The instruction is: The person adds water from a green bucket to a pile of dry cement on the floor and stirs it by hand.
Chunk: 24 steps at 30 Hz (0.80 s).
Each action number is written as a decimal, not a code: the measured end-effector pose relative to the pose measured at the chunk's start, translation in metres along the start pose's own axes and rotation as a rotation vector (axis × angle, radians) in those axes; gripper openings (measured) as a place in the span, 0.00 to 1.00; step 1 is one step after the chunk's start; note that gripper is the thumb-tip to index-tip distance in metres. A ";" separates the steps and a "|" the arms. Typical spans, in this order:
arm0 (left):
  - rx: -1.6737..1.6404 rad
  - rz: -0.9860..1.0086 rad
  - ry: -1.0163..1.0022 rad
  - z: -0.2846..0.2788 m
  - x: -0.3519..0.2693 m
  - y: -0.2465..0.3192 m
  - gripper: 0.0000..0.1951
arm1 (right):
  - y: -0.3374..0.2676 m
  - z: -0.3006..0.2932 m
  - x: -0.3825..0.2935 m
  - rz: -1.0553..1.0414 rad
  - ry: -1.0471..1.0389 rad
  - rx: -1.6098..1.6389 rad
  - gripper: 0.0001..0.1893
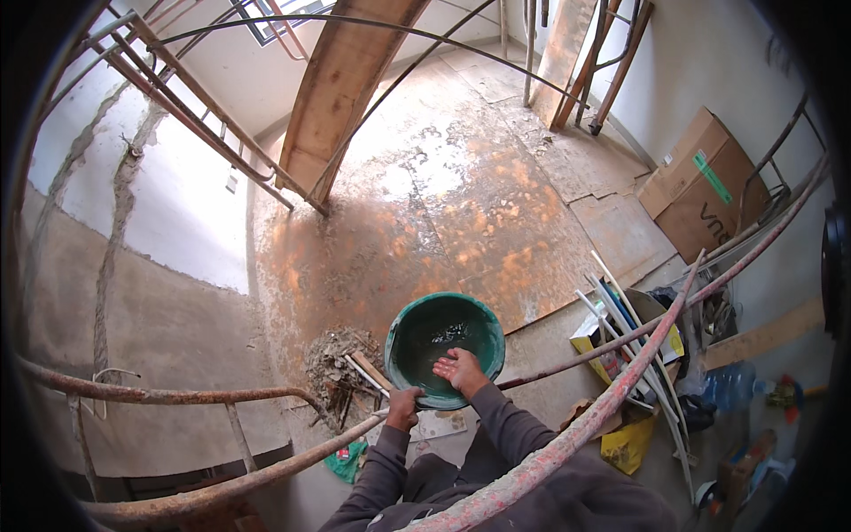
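Note:
A round green plastic basin (492, 332) is in front of me, with water (432, 339) in its bottom. My left hand (403, 407) grips the near-left part of its rim. Over the basin's near right side, my right hand (460, 370) is held with its fingers extended and nothing in it. Whether its fingertips touch the water I cannot tell. Just left of the basin lies a heap of rubble (336, 359) with a strip of wood (371, 370) beside it.
Rusty scaffold tubes (572, 439) cross close around me. A wooden plank (346, 86) slopes up ahead. The floor (412, 246) is wet and muddy. To the right are a cardboard box (711, 183), white plastic pipes (648, 359) and a large water bottle (730, 388).

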<state>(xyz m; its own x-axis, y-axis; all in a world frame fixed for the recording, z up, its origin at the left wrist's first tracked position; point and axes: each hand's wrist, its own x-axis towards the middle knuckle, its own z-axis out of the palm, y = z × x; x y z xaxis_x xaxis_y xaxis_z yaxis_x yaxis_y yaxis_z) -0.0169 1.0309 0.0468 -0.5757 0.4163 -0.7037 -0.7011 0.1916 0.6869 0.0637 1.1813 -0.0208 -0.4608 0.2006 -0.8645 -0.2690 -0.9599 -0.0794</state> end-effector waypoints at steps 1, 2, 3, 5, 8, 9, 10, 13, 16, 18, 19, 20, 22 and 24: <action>0.008 -0.010 -0.002 0.001 -0.001 0.000 0.14 | 0.000 -0.002 0.004 -0.011 0.031 -0.018 0.20; 0.013 -0.016 -0.005 0.003 -0.003 0.001 0.15 | 0.002 -0.005 0.007 -0.011 0.071 -0.043 0.20; 0.023 -0.019 -0.012 0.003 -0.005 0.002 0.13 | 0.003 -0.008 0.009 -0.021 0.046 -0.028 0.20; 0.030 -0.024 -0.007 0.003 -0.009 0.003 0.09 | 0.008 -0.015 0.010 -0.055 0.030 -0.018 0.21; 0.049 0.011 -0.018 0.001 -0.010 0.002 0.09 | 0.012 -0.022 0.006 -0.074 0.065 0.007 0.20; 0.066 0.008 -0.015 0.001 -0.009 0.000 0.09 | 0.013 -0.024 0.004 -0.034 0.060 0.037 0.21; 0.067 0.008 -0.014 0.001 -0.008 -0.002 0.09 | 0.013 -0.026 0.004 -0.022 0.065 0.051 0.21; 0.077 0.004 -0.018 0.000 -0.004 -0.007 0.09 | 0.021 -0.041 0.012 -0.019 0.105 0.007 0.23; 0.074 0.003 -0.017 -0.002 -0.003 -0.009 0.08 | 0.038 -0.060 0.026 -0.034 0.098 0.041 0.24; 0.079 -0.045 -0.002 -0.002 -0.003 -0.009 0.09 | 0.043 -0.060 0.026 -0.222 0.020 -0.227 0.23; 0.086 -0.092 0.010 -0.003 -0.003 -0.009 0.10 | 0.036 -0.050 0.021 -0.284 0.020 -0.391 0.22; 0.085 -0.121 0.015 -0.003 -0.003 -0.010 0.12 | 0.024 -0.038 0.009 -0.222 0.038 -0.438 0.22; 0.155 -0.076 0.065 -0.005 -0.003 -0.013 0.09 | -0.024 0.016 -0.019 -0.049 -0.075 0.343 0.20; -0.009 0.069 -0.028 -0.009 0.000 -0.018 0.07 | -0.097 0.085 -0.057 -0.183 -0.505 0.595 0.21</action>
<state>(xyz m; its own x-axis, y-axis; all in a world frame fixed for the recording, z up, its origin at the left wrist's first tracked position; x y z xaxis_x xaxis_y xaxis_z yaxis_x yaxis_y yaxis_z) -0.0078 1.0197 0.0330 -0.6110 0.4532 -0.6490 -0.6636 0.1537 0.7321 0.0442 1.2793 0.0787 -0.6546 0.5459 -0.5230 -0.7177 -0.6661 0.2031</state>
